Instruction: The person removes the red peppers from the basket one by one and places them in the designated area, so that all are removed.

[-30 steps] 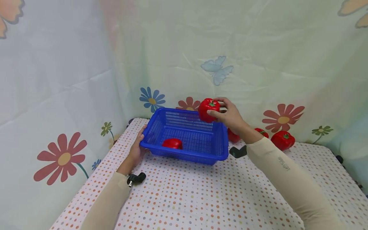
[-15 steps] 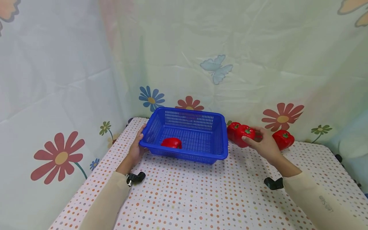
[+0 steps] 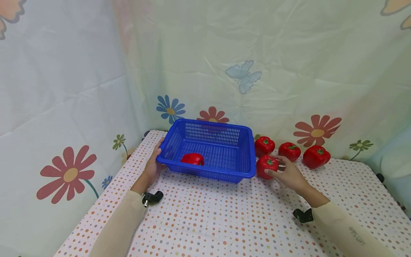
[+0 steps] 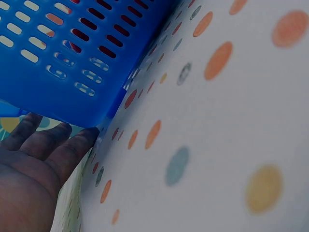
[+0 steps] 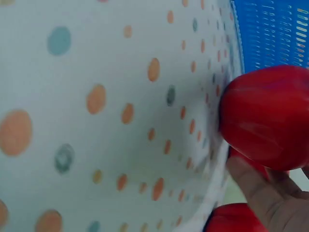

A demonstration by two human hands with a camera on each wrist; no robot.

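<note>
My left hand (image 3: 152, 166) rests against the left side of a blue plastic basket (image 3: 205, 174), its fingers reaching along the outer wall. In the left wrist view those fingers (image 4: 79, 145) touch the basket's lower edge. One red bell pepper (image 3: 192, 159) lies inside the basket at the front left. On the table just right of the basket stands another red bell pepper (image 3: 266, 167). Beside it is my right hand (image 3: 290, 175), thumb and fingers spread around its right side. The right wrist view shows the thumb (image 5: 253, 186) slightly apart from that pepper (image 5: 268, 116).
Three more red bell peppers stand at the back right: one behind the basket's corner (image 3: 264, 145), a middle pepper (image 3: 289, 151) and a right-hand pepper (image 3: 316, 157). A dotted cloth (image 3: 205, 221) covers the table. A flowered curtain (image 3: 199, 64) hangs close behind.
My right hand has carried a red pepper from above the basket to the right, then set it on the table beside the basket, forward of the others. The left hand and basket have stayed put.
</note>
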